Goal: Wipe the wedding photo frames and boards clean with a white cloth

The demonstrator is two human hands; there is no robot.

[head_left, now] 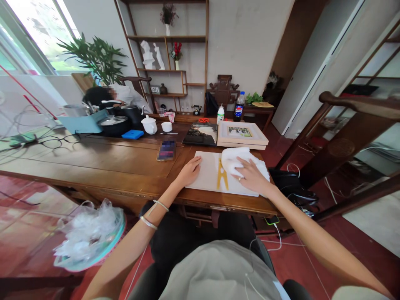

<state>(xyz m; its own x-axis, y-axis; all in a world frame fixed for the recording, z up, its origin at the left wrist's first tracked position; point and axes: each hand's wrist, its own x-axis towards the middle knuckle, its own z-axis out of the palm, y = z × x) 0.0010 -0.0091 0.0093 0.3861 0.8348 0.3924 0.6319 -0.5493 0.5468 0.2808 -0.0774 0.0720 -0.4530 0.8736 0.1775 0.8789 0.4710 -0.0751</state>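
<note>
A flat white board (208, 171) lies at the table's front edge, with a yellow A-shaped piece (222, 177) on its middle. My left hand (190, 171) rests on the board's left edge, fingers laid out and close together. On the right side of the board is a bunched white cloth (233, 158). Over it lies my right hand (250, 173), its fingers spread and pressing down on the fabric. The cloth partly covers the board and touches the yellow piece's upper right side.
Behind the board lie a pale framed picture (243, 132) and a dark open book or folder (200, 134). A phone (166, 150) is to the left. Cola (239, 107) and white (220, 114) bottles stand farther back. A basket of plastic bags (90, 237) sits lower left. Someone leans at the far side.
</note>
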